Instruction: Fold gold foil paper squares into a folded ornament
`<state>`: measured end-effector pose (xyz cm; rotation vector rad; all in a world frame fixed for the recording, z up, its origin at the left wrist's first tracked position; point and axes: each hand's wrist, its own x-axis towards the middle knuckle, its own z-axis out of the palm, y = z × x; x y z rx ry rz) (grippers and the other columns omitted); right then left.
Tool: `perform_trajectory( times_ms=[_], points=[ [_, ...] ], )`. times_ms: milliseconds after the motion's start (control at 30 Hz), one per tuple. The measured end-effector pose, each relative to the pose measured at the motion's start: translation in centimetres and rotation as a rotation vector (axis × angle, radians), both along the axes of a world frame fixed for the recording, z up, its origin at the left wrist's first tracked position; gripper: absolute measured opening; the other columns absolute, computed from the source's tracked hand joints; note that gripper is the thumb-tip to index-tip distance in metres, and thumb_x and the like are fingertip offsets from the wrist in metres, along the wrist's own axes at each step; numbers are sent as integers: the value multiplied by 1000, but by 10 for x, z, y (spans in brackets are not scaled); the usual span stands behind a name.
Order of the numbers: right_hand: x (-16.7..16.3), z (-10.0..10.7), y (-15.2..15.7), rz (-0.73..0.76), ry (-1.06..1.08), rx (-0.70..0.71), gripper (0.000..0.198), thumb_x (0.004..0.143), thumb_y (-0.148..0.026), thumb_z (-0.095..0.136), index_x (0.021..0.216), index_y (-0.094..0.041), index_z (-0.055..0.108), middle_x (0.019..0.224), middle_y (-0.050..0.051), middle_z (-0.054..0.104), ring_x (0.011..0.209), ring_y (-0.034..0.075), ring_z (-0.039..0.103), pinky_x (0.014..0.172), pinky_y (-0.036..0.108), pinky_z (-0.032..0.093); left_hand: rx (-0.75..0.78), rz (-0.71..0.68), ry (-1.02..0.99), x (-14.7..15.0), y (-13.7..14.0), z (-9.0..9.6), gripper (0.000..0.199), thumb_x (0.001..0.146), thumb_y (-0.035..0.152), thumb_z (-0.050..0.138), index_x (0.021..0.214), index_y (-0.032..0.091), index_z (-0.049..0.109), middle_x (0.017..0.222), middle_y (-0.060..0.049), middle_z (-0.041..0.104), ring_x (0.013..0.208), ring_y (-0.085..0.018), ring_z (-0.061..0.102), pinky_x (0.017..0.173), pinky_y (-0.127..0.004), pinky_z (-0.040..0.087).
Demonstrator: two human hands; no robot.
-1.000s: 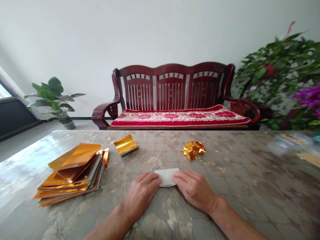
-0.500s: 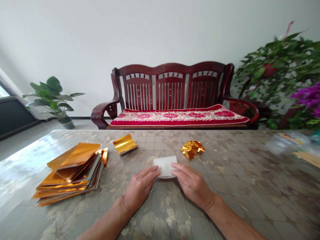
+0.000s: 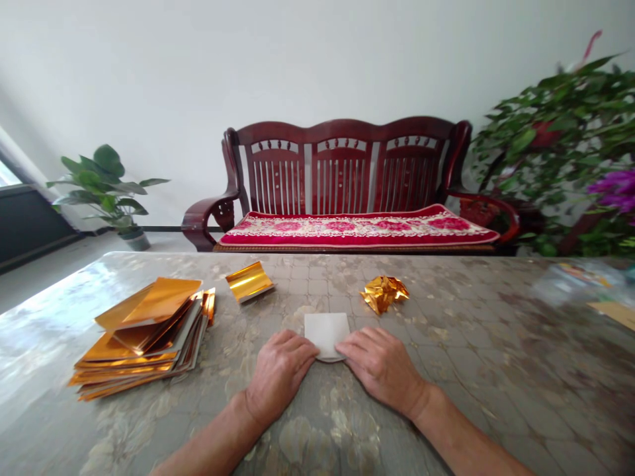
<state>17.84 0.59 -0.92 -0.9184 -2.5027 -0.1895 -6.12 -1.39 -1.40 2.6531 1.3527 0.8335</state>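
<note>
A small folded white sheet of paper (image 3: 326,332) lies on the patterned table in front of me. My left hand (image 3: 285,367) has its fingers together, their tips on the sheet's lower left corner. At the lower right corner, my right hand (image 3: 380,363) pinches the near edge with thumb and fingers. Beyond the paper, to the left, sits a curled gold foil sheet (image 3: 249,282). Crumpled gold foil (image 3: 383,293) lies to the right. A stack of gold foil paper sheets (image 3: 143,337) rests at my left.
The table (image 3: 476,370) has a shiny patterned cover. A clear plastic bag (image 3: 578,283) and a tan card (image 3: 615,313) lie at the right. Behind the table stands a dark red wooden bench (image 3: 342,178), with potted plants (image 3: 106,188) on either side.
The upper part of the white paper now lies flatter and more square. Both hands have drawn slightly nearer to me, at the paper's near corners. The view has shifted a little.
</note>
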Motion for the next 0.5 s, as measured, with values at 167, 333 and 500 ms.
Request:
perform_trajectory(
  times_ms=[167, 333, 500],
  points=[
    [-5, 1, 0, -29, -65, 0, 15, 96, -23, 53, 100, -25, 67, 85, 2, 65, 82, 20, 50, 74, 33, 33, -25, 0, 45, 3, 2, 0, 19, 97, 27, 51, 99, 26, 71, 87, -2, 70, 84, -19, 58, 77, -31, 47],
    [-7, 0, 0, -34, -83, -46, 16, 96, -21, 52, 93, -24, 67, 85, 3, 63, 82, 20, 49, 74, 33, 32, -18, 23, 94, 4, 3, -1, 24, 99, 30, 48, 97, 27, 72, 85, -2, 67, 82, -19, 56, 73, -30, 43],
    [-8, -1, 0, -74, -29, -156, 16, 97, -24, 53, 92, -24, 68, 85, 3, 62, 85, 20, 51, 76, 32, 34, -107, 38, 60, 4, 5, 0, 21, 97, 30, 52, 91, 28, 72, 84, -1, 67, 82, -18, 57, 74, -30, 42]
  ],
)
